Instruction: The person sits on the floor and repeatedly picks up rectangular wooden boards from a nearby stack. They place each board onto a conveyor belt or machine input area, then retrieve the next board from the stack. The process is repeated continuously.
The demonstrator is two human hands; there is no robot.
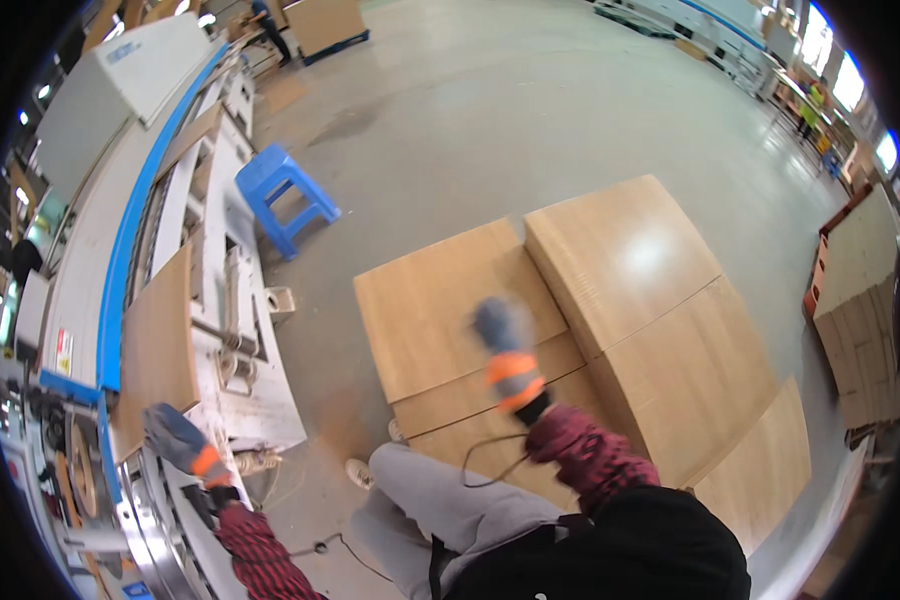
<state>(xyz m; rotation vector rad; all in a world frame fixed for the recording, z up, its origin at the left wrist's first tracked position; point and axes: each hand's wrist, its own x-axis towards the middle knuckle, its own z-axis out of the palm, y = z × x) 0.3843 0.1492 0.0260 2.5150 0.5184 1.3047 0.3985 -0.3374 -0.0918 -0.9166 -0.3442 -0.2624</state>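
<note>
One wood-coloured board (162, 335) lies along the edge of the white machine (270, 405) at the left of the frame, and the gloved left hand (177, 438) is at its near end, lower left; whether the fingers grasp the board or merely rest on it, I cannot tell. The gloved right hand (503, 326) is blurred over the low stack (435, 300) in the middle of the frame; no board shows lifted in it, but whether its fingers are clenched or loose cannot be made out. Judged from how things lie, the work looks under way rather than finished: that board is on the machine, while plenty more sit in the low stack and in the taller stack (655, 265) just beside it, right of centre. Which of these boards, if any, have been handled, the view does not show, so the share done and the share left stay uncertain.
</note>
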